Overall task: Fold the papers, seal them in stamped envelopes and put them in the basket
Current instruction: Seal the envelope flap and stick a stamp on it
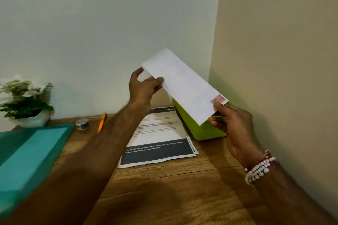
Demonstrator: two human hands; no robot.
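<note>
We see a wooden tabletop (182,188) with a teal folder (27,155) at its left edge and printed papers (159,133) near the middle. A green basket (201,131) sits in the far right corner. Above it, tilted in the air, is a white envelope (182,86). The left hand (142,89) pinches its upper end and the right hand (234,122) pinches its lower end by the stamp (216,99). A potted plant (25,100), pen (101,122) and tape roll (82,124) line the far edge.

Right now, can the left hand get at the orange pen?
Probably, once freed: the left hand pinches the envelope. The pen lies uncovered on the desk, with nothing across the way to it.
</note>
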